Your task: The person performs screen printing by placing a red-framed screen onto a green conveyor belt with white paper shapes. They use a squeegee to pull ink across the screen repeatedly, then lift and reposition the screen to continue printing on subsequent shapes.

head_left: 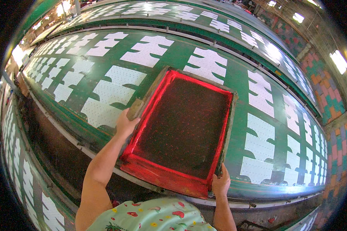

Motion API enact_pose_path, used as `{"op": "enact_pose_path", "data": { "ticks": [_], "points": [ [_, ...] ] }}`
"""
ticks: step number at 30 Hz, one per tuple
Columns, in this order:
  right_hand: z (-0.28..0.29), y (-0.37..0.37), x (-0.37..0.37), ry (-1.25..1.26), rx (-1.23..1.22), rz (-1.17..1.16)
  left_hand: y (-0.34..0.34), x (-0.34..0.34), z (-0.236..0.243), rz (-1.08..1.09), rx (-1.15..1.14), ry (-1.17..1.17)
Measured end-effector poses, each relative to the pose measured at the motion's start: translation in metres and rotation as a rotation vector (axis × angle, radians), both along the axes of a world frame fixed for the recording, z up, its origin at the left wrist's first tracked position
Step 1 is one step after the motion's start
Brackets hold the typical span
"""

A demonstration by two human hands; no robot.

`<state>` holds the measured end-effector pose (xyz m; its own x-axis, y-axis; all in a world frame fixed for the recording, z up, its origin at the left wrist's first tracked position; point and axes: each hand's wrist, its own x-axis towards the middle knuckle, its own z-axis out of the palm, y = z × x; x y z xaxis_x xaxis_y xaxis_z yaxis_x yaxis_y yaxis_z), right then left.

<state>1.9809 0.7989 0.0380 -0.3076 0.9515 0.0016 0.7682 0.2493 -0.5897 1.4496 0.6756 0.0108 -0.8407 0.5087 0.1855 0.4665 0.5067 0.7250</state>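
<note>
"Two of them grip it: the left hand [126, 124] and the right hand [221, 181]."

"Grip what, exactly?"

"A framed screen [189, 123], dark in the middle with a red border [162, 169]. It lies between the two hands, reaching well beyond them away from the body."

"How does each hand hold on?"

"The left hand is clamped on the screen's left edge, thumb toward the top face. The right hand is clamped on the right edge, near the lower corner and closer to the body. The fingers underneath are hidden."

"Is the screen touching the table?"

"I can't tell. It is above the green table [237, 82], its near end reaching over the table's near edge."

"And around the hands?"

"White notched pieces [112, 92] lie flat just beyond the left hand and off to its left. More white pieces [257, 152] lie to the right of the right hand. Between the forearms, on the body side, is a pale green patterned shirt [158, 215]."
</note>
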Motion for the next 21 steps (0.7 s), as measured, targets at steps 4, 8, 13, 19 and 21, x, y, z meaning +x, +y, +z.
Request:
{"op": "enact_pose_path", "data": {
  "ticks": [4,8,13,19,21],
  "points": [
    [0.004,0.003,-0.008,-0.002,0.085,-0.008,0.009,-0.003,0.007,0.030,0.050,-0.287],
    [0.020,-0.001,-0.018,0.010,-0.005,-0.103,0.006,-0.002,0.007,0.050,0.057,-0.324],
    [0.042,-0.003,-0.008,0.132,0.179,-0.045,0.009,-0.015,0.001,0.032,0.155,-0.472],
    [0.065,0.037,0.031,0.173,0.193,-0.047,0.038,0.007,0.023,-0.055,0.204,-0.461],
    [0.067,0.056,0.061,0.155,0.140,-0.075,0.054,0.037,0.031,-0.064,0.246,-0.450]
  ]
}}
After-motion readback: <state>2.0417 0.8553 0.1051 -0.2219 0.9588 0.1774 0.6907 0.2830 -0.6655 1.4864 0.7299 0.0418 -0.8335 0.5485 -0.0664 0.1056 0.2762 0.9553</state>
